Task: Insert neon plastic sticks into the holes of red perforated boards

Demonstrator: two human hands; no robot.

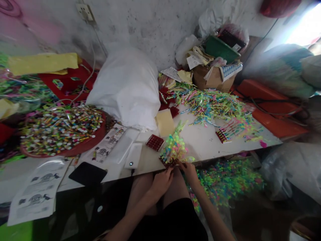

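Observation:
At the table's front edge, a dark red block with holes (164, 163) carries a dense bunch of yellow, green and pink plastic strips (175, 147). My left hand (163, 180) is closed at the block's near side, fingertips pressed to it. From the right, my right hand (188, 170) reaches the same block's near right corner with its fingers pinched together. Whatever lies between those fingertips is too small to make out. A second dark red holed block (154, 143) lies flat just behind to the left, by a yellow card (165, 123).
On the left stands a red basin (97, 137) heaped with small colourful tubes, near printed sheets (40, 190), a black flat pad (87, 173) and a white power bank (134, 155). A big white sack (127, 87) sits behind. Colourful strips (213, 105) are piled right.

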